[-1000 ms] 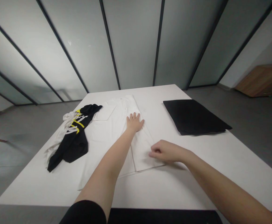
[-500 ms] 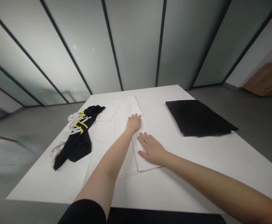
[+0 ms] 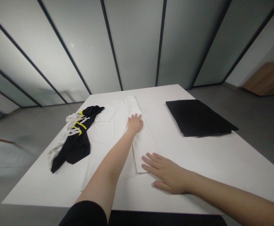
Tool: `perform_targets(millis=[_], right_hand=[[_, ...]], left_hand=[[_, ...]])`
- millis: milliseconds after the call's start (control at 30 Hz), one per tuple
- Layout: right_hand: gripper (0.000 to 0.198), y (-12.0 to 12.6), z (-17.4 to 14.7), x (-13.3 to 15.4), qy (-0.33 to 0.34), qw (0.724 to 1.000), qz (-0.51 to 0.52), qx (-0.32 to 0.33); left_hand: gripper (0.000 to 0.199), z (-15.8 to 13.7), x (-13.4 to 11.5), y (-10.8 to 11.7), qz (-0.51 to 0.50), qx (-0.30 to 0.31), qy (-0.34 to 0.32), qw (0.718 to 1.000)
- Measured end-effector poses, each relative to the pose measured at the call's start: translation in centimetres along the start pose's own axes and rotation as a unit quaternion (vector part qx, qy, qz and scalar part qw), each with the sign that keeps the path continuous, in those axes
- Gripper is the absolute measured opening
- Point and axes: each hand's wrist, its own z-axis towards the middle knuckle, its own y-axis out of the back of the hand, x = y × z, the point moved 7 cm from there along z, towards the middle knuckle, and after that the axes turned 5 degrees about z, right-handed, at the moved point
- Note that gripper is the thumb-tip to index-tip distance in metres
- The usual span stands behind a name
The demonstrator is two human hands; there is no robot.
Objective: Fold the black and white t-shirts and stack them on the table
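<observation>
A white T-shirt (image 3: 106,138) lies spread on the table, its right side folded inward into a long strip. My left hand (image 3: 135,123) rests flat on the upper part of that folded strip, fingers slightly spread. My right hand (image 3: 168,172) is open at the lower right corner of the fold. Its fingertips touch or hover just over the cloth, which I cannot tell for certain, while the palm is beyond the hem. Neither hand grips anything. My left forearm hides part of the shirt's lower middle.
A crumpled black and white garment (image 3: 77,147) with yellow and white print lies left of the T-shirt. A flat black folded cloth or sheet (image 3: 198,117) is at the right. The white table (image 3: 209,175) stands before a frosted glass partition (image 3: 137,44).
My right hand has slid down and to the right, from the middle of the folded strip to its lower corner. My left hand stays in place on the T-shirt.
</observation>
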Motion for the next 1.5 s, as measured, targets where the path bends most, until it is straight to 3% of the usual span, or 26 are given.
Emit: perform_targets(millis=[100, 200, 333, 400, 467, 600, 667, 833, 933, 1033, 1167, 1333, 1500], right_hand=[[0.04, 2.5, 0.9, 0.4, 0.029, 0.997, 0.07, 0.015], [0.043, 4.4, 3.5, -1.4, 0.022, 0.992, 0.124, -0.014], [0.039, 5.9, 7.9, -4.5, 0.015, 0.983, 0.042, -0.179], [0.033, 5.3, 9.5, -5.3, 0.0, 0.976, -0.01, -0.219], [0.031, 3.8, 10.4, -5.5, -0.02, 0.979, -0.051, -0.198], [0.07, 0.4, 9.4, -4.5, -0.052, 0.991, -0.085, -0.085], [0.08, -0.4, 8.0, -3.3, -0.037, 0.995, -0.072, -0.049], [0.078, -0.4, 4.9, 0.5, 0.064, 0.998, 0.002, -0.01], [0.056, 0.3, 4.3, 1.3, 0.1, 0.989, 0.108, 0.008], [0.055, 2.4, 4.6, -1.2, 0.04, 0.964, 0.237, -0.112], [0.069, 5.2, 3.4, -6.3, -0.095, 0.903, 0.262, -0.327], [0.065, 7.2, 1.4, -9.4, -0.184, 0.833, 0.262, -0.451], [0.061, 7.7, 0.9, -10.1, -0.198, 0.807, 0.265, -0.49]], left_hand=[[0.053, 0.0, 0.0, 0.0, -0.005, -0.003, 0.002, 1.0], [0.048, 0.1, 0.2, 0.1, -0.022, -0.011, 0.005, 1.0], [0.045, 0.4, 1.1, 0.3, -0.091, -0.036, 0.014, 0.995], [0.047, 0.6, 1.8, 0.4, -0.132, -0.054, 0.025, 0.989], [0.05, 0.6, 2.5, 0.5, -0.152, -0.072, 0.036, 0.985], [0.049, 0.3, 2.2, 0.6, -0.127, -0.071, 0.007, 0.989], [0.043, 0.1, 1.2, 0.5, -0.088, -0.058, -0.018, 0.994], [0.039, -0.2, -0.5, 1.0, -0.008, -0.016, -0.029, 0.999], [0.043, 0.2, -1.3, 1.2, 0.018, 0.03, -0.011, 0.999], [0.047, 0.2, -2.5, 1.5, 0.04, 0.027, 0.025, 0.999], [0.054, -1.3, -4.3, 1.4, 0.014, -0.026, 0.09, 0.995], [0.037, -4.4, -6.1, 1.6, -0.01, -0.055, 0.084, 0.995], [0.031, -8.8, -7.7, 2.4, -0.009, -0.031, 0.013, 0.999]])
